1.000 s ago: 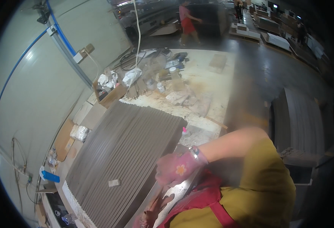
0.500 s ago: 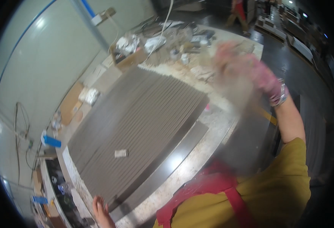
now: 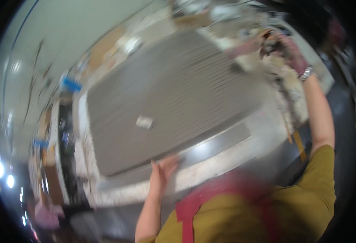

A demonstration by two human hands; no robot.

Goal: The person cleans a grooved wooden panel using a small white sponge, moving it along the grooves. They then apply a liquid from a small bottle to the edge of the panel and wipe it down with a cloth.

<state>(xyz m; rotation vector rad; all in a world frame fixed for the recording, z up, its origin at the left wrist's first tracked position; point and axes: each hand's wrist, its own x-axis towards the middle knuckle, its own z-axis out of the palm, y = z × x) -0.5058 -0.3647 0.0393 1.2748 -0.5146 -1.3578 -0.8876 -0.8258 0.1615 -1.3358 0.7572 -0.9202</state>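
A wide stack of dark grey strips, lying side by side (image 3: 178,93), covers most of the workbench, with a small whitish block (image 3: 144,122) on top. Bare, with fingers spread, my left hand (image 3: 164,172) is at the stack's near edge, over a smooth grey strip (image 3: 222,139) lying along the front. My right hand (image 3: 287,50), in a pink glove with a metal watch at the wrist, is over the far right of the bench. Its fingers are curled round something dark and blurred that I cannot make out. A pinkish shape stretches left from it, also smeared.
Behind the stack are an open cardboard box (image 3: 192,19) and a cluttered pile of bottles and scraps. A blue object (image 3: 71,84) is by the wall at left. A yellow strip (image 3: 299,146) hangs at the right edge. A person in pink (image 3: 48,214) is at lower left.
My view has swung, so the bench sits differently in it. My left hand has come from the stack's near left corner along its front edge. My right hand remains at the far right.
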